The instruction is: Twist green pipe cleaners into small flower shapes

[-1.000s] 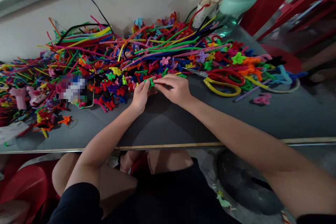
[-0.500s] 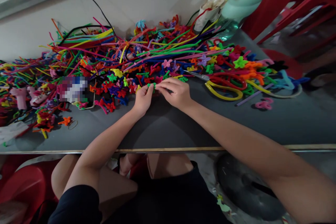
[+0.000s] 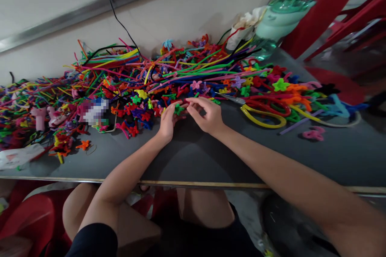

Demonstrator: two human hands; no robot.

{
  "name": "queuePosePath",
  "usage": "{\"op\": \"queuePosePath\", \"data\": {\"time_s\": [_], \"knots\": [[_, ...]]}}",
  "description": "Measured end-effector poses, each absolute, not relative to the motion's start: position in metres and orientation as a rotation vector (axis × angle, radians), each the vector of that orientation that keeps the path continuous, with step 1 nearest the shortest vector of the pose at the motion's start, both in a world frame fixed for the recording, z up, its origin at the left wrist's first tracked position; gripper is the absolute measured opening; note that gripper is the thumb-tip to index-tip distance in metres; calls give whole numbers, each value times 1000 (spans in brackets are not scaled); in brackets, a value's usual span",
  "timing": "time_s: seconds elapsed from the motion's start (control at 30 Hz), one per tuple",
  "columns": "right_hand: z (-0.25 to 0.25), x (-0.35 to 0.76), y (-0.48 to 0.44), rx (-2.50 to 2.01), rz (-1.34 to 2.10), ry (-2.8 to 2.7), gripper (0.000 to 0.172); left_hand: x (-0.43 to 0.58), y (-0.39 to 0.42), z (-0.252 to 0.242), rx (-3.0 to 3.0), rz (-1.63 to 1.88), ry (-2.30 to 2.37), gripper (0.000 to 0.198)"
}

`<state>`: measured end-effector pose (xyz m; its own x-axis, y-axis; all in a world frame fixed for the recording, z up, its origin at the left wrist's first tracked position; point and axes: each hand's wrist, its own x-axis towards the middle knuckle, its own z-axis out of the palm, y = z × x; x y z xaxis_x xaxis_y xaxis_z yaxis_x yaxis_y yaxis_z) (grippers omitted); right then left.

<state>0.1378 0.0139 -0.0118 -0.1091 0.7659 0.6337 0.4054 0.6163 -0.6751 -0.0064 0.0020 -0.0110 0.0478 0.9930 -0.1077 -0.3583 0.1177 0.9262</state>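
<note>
A small green pipe-cleaner flower (image 3: 178, 109) rests in the fingers of my left hand (image 3: 167, 123), above the front of the pile. Just to its right is my right hand (image 3: 208, 115), thumb and fingers curved and apart, with nothing visible between them. Its fingertips are close to the flower; whether they touch it I cannot tell. Behind both hands lies a heap of coloured pipe cleaners (image 3: 193, 73), some straight and some bent into little flowers. Scissors (image 3: 262, 115) with red and yellow handles lie to the right of my right hand, blades pointing left.
A green bottle (image 3: 274, 20) and a white cup (image 3: 238, 36) stuffed with tissue stand at the back right. A pink twisted piece (image 3: 313, 133) lies on the dark table (image 3: 193, 160). A phone-like object (image 3: 111, 122) sits left, partly blurred. Red chairs (image 3: 328, 16) stand at the right.
My fingers were pinched together around the green piece; now my right hand has come slightly away and the flower shape shows in my left. The camera view has shifted upward a little.
</note>
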Motion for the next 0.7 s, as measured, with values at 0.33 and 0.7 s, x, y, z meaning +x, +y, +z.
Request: {"op": "queuePosePath", "data": {"time_s": [0.33, 0.7], "knots": [[-16, 140, 20, -1038, 411, -1640, 22, -6, 5, -1, 690, 1278, 842, 44], [-15, 140, 21, -974, 518, -1751, 17, -6, 4, -18, 1344, 1297, 994, 24]]}}
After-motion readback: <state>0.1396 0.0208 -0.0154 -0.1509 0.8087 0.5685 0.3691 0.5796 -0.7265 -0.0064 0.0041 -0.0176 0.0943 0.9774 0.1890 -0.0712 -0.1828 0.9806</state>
